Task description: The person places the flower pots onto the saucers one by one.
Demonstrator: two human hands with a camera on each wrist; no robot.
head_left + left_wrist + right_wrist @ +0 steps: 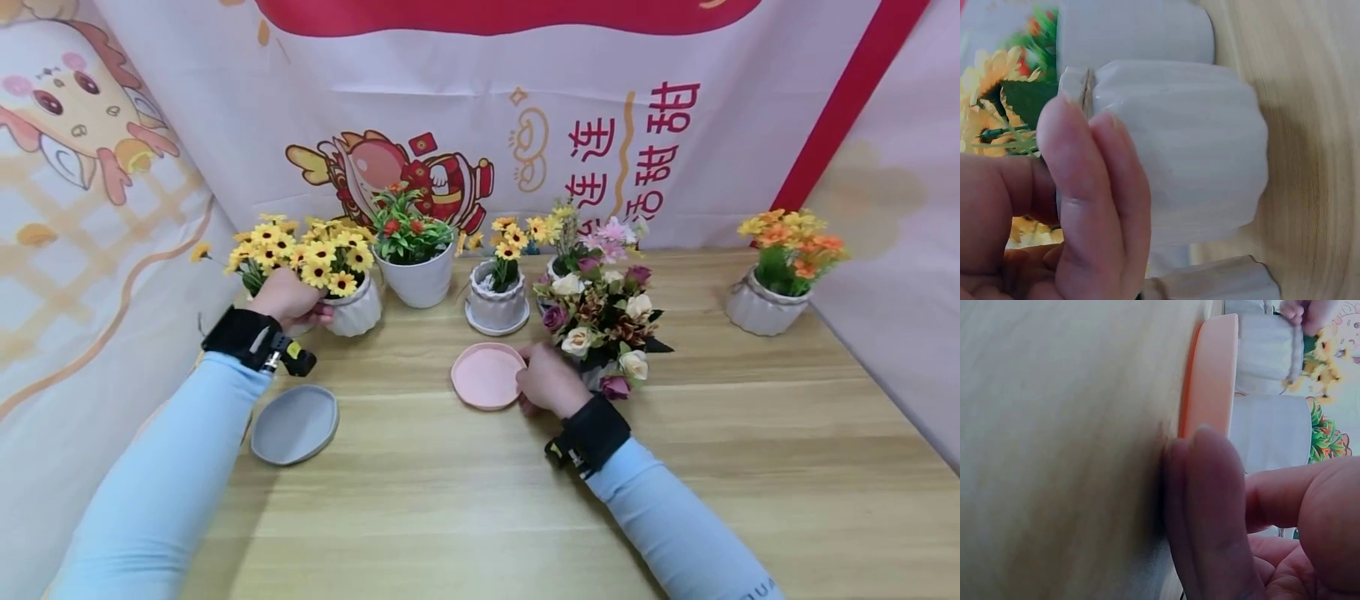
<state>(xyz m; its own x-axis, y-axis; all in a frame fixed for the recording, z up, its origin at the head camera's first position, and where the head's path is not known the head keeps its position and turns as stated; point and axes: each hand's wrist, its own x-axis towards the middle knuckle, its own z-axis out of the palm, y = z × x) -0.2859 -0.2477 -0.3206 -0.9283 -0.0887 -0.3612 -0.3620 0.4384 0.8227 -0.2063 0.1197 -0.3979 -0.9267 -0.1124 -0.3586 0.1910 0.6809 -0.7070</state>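
At the left back, my left hand (285, 298) grips the rim of a ribbed white flower pot (356, 310) holding yellow daisy-like flowers (330, 258). In the left wrist view two fingers lie along the outside of the pot (1204, 144), with the thumb at its rim; whether its base touches the table is unclear. Near the middle, my right hand (551, 379) pinches the right edge of a round pink saucer (483, 377). The right wrist view has the saucer (1213, 375) edge-on, close to the tabletop. A grey saucer (295, 425) lies in front of my left hand.
A white pot (418, 283) with red flowers and a small pot (498, 307) on a white saucer stand behind the pink saucer. Roses (603, 321) crowd my right hand's far side. An orange-flowered pot (767, 307) stands far right. Printed cloth (465, 75) hangs behind the table.
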